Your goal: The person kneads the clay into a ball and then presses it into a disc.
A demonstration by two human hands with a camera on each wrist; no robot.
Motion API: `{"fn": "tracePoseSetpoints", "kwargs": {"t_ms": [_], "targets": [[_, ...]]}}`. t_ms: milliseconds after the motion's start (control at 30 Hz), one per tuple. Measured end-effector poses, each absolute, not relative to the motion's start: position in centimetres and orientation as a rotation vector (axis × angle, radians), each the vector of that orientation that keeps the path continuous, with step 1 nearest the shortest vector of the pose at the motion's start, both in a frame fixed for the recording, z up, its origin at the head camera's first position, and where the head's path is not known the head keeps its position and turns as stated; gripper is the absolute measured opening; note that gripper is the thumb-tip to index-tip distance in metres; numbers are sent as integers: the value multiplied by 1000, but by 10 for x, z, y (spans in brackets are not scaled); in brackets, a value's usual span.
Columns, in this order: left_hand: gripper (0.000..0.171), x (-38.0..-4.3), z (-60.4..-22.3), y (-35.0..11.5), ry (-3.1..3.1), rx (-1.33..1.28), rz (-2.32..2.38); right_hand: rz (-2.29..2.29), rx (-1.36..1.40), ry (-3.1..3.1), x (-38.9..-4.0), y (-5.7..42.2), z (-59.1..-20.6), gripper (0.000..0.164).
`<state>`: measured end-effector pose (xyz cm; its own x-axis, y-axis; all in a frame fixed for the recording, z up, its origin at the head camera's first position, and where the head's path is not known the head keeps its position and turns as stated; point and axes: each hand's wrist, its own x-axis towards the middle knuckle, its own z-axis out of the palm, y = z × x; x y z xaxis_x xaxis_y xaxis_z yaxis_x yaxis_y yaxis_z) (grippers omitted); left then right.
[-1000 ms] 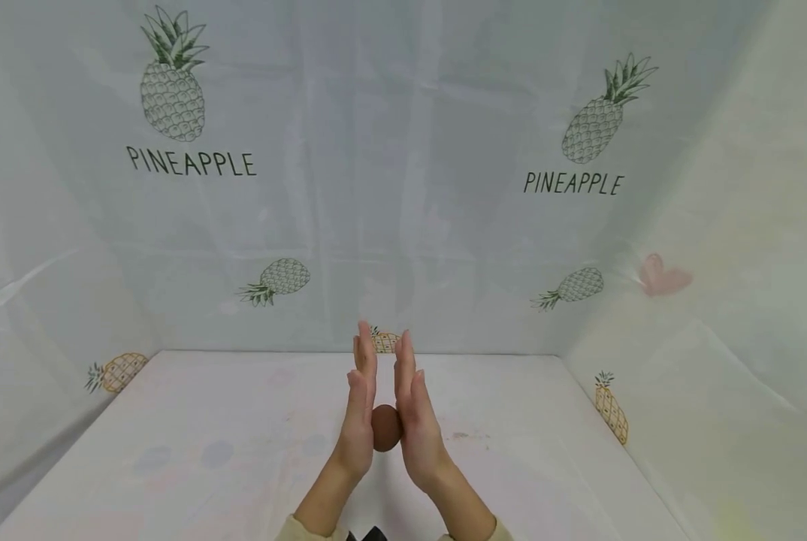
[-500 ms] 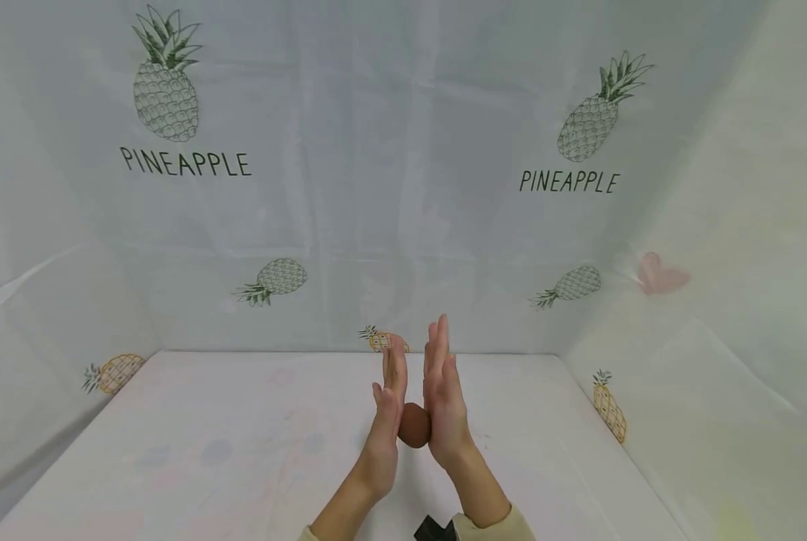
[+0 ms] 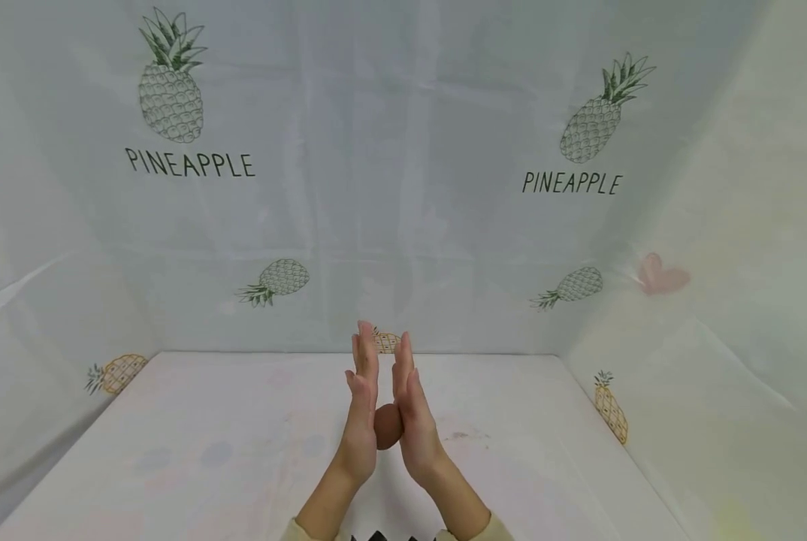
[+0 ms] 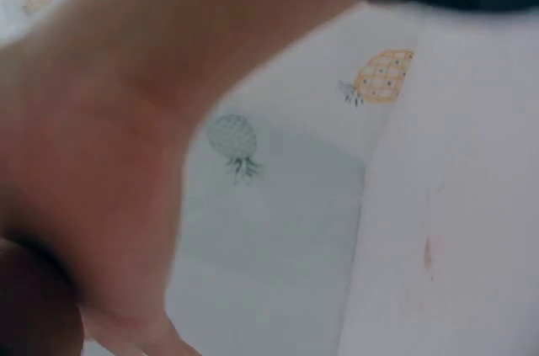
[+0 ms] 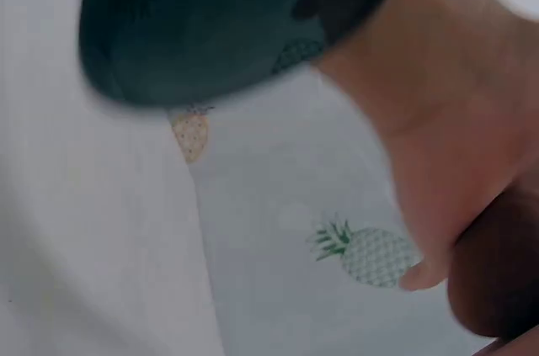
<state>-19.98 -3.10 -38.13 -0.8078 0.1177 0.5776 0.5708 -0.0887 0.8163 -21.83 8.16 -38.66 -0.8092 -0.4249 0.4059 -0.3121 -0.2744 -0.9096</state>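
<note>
A smooth brown clay ball (image 3: 388, 427) sits between the palms in the head view, raised over the table. My left hand (image 3: 361, 413) presses its left side, fingers straight and pointing up and away. Against the right side lies the palm of my right hand (image 3: 413, 424), its fingers straight as well. Above the ball a gap parts the two sets of fingers. In the left wrist view part of the ball (image 4: 34, 305) shows at the lower left corner, dark beside the palm. The right wrist view has the ball (image 5: 497, 268) at its lower right edge.
The white table (image 3: 241, 421) has faint coloured spots and reddish-brown smears (image 3: 464, 436) right of the hands. Behind it hangs a pale sheet (image 3: 403, 188) with printed pineapples; similar sheeting (image 3: 728, 338) borders the right side, and more covers the left.
Both hands and the ball shifted right by half a second ago, and now stand back at the left. Since then the left hand has slid forward and the right hand back, with the ball between them.
</note>
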Motion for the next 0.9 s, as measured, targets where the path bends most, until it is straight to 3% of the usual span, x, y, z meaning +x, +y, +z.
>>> {"fn": "tracePoseSetpoints", "kwargs": {"t_ms": [300, 633, 900], "targets": [[59, -207, -392, -24, -1885, -741, -1967, -2282, -1087, 1989, -209, 93, -372, 57], [57, -196, -396, -6, -1924, -860, -1904, -2390, -946, 1958, -232, 104, -379, 59], [61, -199, -394, -14, -1902, -781, -1864, -2304, -862, 1887, -234, 93, -390, 58]]}}
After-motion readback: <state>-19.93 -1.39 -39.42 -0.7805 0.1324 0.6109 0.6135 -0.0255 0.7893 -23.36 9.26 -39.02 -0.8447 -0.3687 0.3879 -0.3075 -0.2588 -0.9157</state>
